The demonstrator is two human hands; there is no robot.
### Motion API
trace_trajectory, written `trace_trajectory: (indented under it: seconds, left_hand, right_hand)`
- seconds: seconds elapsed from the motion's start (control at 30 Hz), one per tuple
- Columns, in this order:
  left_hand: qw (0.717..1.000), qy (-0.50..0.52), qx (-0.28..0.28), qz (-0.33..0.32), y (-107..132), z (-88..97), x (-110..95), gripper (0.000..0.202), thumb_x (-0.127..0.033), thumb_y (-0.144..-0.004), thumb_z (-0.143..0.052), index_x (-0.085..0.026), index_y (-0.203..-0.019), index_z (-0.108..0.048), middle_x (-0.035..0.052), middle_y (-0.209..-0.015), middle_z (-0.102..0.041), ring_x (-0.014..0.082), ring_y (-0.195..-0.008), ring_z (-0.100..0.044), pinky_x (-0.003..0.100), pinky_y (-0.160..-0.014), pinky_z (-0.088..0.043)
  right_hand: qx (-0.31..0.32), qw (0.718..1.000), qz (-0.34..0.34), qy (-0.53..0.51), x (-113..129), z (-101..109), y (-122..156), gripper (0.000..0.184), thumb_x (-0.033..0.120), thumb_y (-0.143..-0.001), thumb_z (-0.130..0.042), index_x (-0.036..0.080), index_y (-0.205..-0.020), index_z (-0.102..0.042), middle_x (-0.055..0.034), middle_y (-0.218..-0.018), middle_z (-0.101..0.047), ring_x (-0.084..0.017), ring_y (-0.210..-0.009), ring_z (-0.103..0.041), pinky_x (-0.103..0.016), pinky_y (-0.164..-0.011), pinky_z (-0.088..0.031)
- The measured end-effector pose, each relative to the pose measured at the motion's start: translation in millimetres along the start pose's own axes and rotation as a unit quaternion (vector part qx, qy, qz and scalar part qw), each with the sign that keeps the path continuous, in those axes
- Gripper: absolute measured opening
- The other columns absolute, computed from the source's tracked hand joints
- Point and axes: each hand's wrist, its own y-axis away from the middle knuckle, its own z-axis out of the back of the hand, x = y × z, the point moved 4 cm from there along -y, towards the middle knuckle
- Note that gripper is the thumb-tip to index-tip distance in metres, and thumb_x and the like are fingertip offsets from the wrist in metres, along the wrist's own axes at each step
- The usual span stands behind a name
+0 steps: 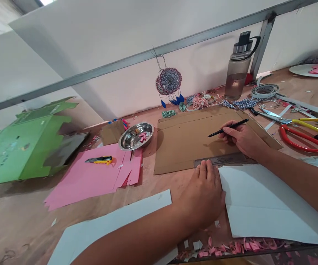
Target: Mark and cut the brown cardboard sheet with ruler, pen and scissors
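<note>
A brown cardboard sheet (186,143) lies on the table in front of me, with faint lines and a few dark dots on it. My right hand (234,136) grips a black pen (230,127), its tip just over the cardboard. Along the sheet's near edge rests a dark ruler (225,159). The fingertips of my left hand (204,187) press down on the ruler's left end, fingers stretched out and holding nothing. White card (269,209) lies under my right forearm, and a white strip (136,206) sits beneath my left one.
To the left, a yellow-and-black utility knife (100,160) rests on pink paper (84,180), beside a metal bowl (122,141). Large scissors (291,121) lie at right; a water bottle (237,73) stands behind. Green cardboard (34,147) leans far left. Pink scraps (236,246) line the near edge.
</note>
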Motion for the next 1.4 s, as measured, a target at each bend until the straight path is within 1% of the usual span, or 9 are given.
trace_trajectory:
  seconds: [0.1, 0.2, 0.33, 0.53, 0.7, 0.77, 1.0, 1.17, 1.4]
  left_hand:
    - [1.0, 0.005, -0.004, 0.016, 0, -0.1, 1, 0.063, -0.039, -0.097, -0.038, 0.007, -0.14, -0.041, 0.0306, -0.142, -0.047, 0.0387, -0.133, -0.045, 0.048, -0.108, -0.036]
    - [0.999, 0.021, -0.004, 0.026, -1, -3.3, 4, 0.064, -0.037, -0.097, -0.037, 0.006, -0.143, -0.036, 0.0296, -0.143, -0.045, 0.0359, -0.134, -0.044, 0.046, -0.109, -0.036]
    - [0.997, 0.063, -0.004, 0.033, -3, -9.8, 9, 0.06, -0.037, -0.097, -0.035, 0.004, -0.14, -0.04, 0.0267, -0.143, -0.046, 0.0327, -0.135, -0.042, 0.044, -0.11, -0.036]
    - [0.992, 0.107, -0.025, 0.064, -3, -12.3, 12, 0.059, -0.038, -0.096, -0.037, 0.001, -0.139, -0.043, 0.0247, -0.146, -0.042, 0.0322, -0.135, -0.042, 0.043, -0.108, -0.039]
    - [0.988, 0.126, -0.037, 0.079, -4, -9.1, 13, 0.061, -0.039, -0.096, -0.038, 0.0, -0.143, -0.039, 0.0238, -0.146, -0.043, 0.0318, -0.13, -0.046, 0.043, -0.102, -0.044]
    - [0.987, 0.131, -0.038, 0.08, -4, -8.7, 14, 0.06, -0.04, -0.096, -0.039, -0.002, -0.142, -0.04, 0.0231, -0.144, -0.045, 0.0318, -0.127, -0.048, 0.043, -0.099, -0.046]
    - [0.988, 0.13, -0.05, 0.065, -3, -9.1, 14, 0.058, -0.04, -0.097, -0.039, -0.001, -0.139, -0.044, 0.0231, -0.143, -0.046, 0.0328, -0.13, -0.045, 0.044, -0.103, -0.043]
    - [0.988, 0.133, -0.041, 0.067, -4, -8.1, 15, 0.06, -0.04, -0.096, -0.039, -0.001, -0.141, -0.041, 0.0221, -0.143, -0.046, 0.0331, -0.131, -0.044, 0.044, -0.103, -0.043]
    - [0.988, 0.131, -0.032, 0.072, -4, -9.3, 16, 0.06, -0.041, -0.095, -0.039, -0.002, -0.141, -0.041, 0.0229, -0.144, -0.045, 0.0334, -0.131, -0.045, 0.044, -0.1, -0.046]
  right_hand:
    - [0.003, 1.0, 0.003, 0.01, 2, -1, 1, 0.024, 0.045, -0.079, -0.07, 0.024, -0.082, -0.058, -0.0001, -0.074, -0.066, -0.013, -0.061, -0.053, -0.026, -0.052, -0.041]
    - [0.009, 0.997, 0.036, 0.063, 12, -6, 7, 0.023, 0.046, -0.081, -0.067, 0.024, -0.083, -0.06, -0.0013, -0.074, -0.067, -0.015, -0.064, -0.057, -0.027, -0.055, -0.043]
    - [0.059, 0.987, 0.09, 0.121, 26, -24, 18, 0.023, 0.045, -0.081, -0.067, 0.023, -0.085, -0.062, -0.002, -0.073, -0.066, -0.017, -0.068, -0.06, -0.03, -0.061, -0.048]
    - [0.139, 0.98, 0.052, 0.128, 16, -50, 29, 0.025, 0.046, -0.084, -0.063, 0.021, -0.086, -0.059, -0.0016, -0.072, -0.064, -0.016, -0.065, -0.06, -0.029, -0.061, -0.049]
    - [0.187, 0.971, 0.025, 0.147, 6, -61, 31, 0.02, 0.04, -0.087, -0.06, 0.02, -0.089, -0.059, -0.0028, -0.077, -0.067, -0.015, -0.067, -0.06, -0.026, -0.06, -0.047]
    - [0.19, 0.969, 0.019, 0.157, 6, -62, 32, 0.019, 0.039, -0.087, -0.06, 0.02, -0.089, -0.059, -0.0035, -0.079, -0.068, -0.016, -0.07, -0.061, -0.027, -0.061, -0.048]
    - [0.193, 0.967, 0.017, 0.165, 6, -64, 35, 0.018, 0.037, -0.088, -0.058, 0.02, -0.092, -0.059, -0.0034, -0.08, -0.067, -0.016, -0.07, -0.059, -0.026, -0.058, -0.046]
    - [0.201, 0.961, 0.046, 0.185, 6, -65, 34, 0.015, 0.036, -0.089, -0.056, 0.021, -0.09, -0.059, -0.0026, -0.079, -0.066, -0.016, -0.071, -0.059, -0.027, -0.061, -0.046]
    - [0.195, 0.964, 0.03, 0.179, 4, -64, 33, 0.015, 0.036, -0.088, -0.057, 0.022, -0.087, -0.059, -0.0022, -0.078, -0.067, -0.016, -0.07, -0.06, -0.027, -0.06, -0.046]
